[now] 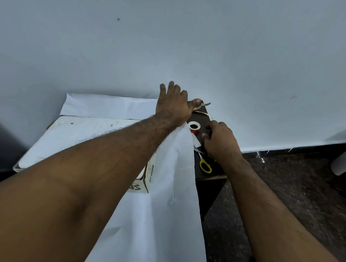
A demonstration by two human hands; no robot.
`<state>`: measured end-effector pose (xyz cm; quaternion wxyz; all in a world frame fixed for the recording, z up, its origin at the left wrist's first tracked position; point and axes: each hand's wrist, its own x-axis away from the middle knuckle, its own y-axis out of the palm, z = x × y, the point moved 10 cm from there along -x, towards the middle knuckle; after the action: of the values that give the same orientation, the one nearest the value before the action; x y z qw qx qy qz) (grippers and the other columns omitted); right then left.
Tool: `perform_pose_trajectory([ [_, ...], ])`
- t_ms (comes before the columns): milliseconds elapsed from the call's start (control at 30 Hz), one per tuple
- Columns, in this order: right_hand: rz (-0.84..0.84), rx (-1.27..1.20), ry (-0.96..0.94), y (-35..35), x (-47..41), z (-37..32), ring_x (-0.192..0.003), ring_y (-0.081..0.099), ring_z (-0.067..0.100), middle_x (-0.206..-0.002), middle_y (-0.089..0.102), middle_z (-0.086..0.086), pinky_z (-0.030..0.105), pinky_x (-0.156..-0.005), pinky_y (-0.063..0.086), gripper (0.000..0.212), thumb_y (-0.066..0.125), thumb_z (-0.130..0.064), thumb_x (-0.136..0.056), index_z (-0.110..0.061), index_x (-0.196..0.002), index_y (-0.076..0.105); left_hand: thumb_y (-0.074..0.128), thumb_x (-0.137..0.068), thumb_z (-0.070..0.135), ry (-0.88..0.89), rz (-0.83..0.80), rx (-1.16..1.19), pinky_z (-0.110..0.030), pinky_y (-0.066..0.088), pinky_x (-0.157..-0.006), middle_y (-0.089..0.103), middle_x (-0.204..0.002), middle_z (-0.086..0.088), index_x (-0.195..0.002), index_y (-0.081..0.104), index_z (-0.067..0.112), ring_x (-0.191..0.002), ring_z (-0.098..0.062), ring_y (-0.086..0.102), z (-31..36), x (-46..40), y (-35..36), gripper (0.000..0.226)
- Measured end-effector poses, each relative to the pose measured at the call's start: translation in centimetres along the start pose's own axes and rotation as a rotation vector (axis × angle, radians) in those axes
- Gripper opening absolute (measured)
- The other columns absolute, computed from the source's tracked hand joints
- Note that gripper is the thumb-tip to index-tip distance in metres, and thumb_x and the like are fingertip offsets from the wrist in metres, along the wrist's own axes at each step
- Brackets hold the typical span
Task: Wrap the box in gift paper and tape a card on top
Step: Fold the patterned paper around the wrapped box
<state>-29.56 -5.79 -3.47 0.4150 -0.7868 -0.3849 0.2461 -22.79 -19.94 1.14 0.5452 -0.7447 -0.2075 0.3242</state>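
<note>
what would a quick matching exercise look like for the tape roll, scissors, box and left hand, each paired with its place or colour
Column one:
1. tape roll
2. scissors
3. box
4. left hand

Column two:
A. yellow handles
B. lying on white gift paper
C. red with a white core, on the dark table
D. fingers spread at the paper's far right corner

Pairs: 1-C, 2-A, 3-B, 4-D

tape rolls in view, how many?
1. The tape roll with a red band sits on the dark table, between the left hand and right hand. Others may be hidden under the arms or paper.
</note>
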Motion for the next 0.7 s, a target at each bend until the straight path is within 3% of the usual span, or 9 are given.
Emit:
perform_pose_trajectory([
  [133,0.043,-0.066,-0.030,-0.6,0.7,-1.2,-0.110,0.057,0.033,-0.118,0.062,0.014,0.038,-0.087,0.045,0.026,0.059,-0.020,-0.099,-0.007,-0.122,0.061,0.020,-0.106,0.058,0.001,0.002,0.051,-0.056,0.012,-0.119,0.037,-0.159,-0.019,-0.140,0.053,0.005,-0.152,-0.034,0.023,-0.5,0.7,-2.3,0.070],
  [333,0.060,-0.104,-0.057,-1.3,3.2,-3.3,-0.111,0.058,0.036,-0.119,0.063,0.017,0.040,-0.089,0.046,0.029,0.059,-0.017,-0.098,-0.005,-0.124,0.062,-0.008,-0.091,0.064,-0.070,0.035,0.087,-0.055,0.021,-0.114,0.053,-0.145,-0.023,-0.129,0.061,0.004,-0.143,-0.036,0.038,-1.1,4.5,-4.3,0.099],
  [500,0.056,-0.149,-0.102,-1.2,5.7,-5.5,-0.118,0.060,0.030,-0.127,0.062,0.012,0.038,-0.098,0.047,0.034,0.063,-0.021,-0.098,-0.008,-0.129,0.061,-0.004,-0.093,0.063,-0.137,0.069,0.167,-0.054,0.026,-0.113,0.054,-0.145,-0.019,-0.129,0.061,0.007,-0.142,-0.033,0.041,-1.8,9.4,-5.5,0.093],
  [700,0.051,-0.150,-0.147,-1.5,8.3,-8.1,-0.124,0.057,0.029,-0.134,0.059,0.012,0.037,-0.103,0.044,0.037,0.063,-0.021,-0.099,-0.007,-0.134,0.058,-0.006,-0.086,0.067,-0.251,0.097,0.359,-0.053,0.021,-0.117,0.042,-0.157,-0.016,-0.138,0.055,0.011,-0.149,-0.031,0.032,-3.9,16.5,-6.4,0.098],
])
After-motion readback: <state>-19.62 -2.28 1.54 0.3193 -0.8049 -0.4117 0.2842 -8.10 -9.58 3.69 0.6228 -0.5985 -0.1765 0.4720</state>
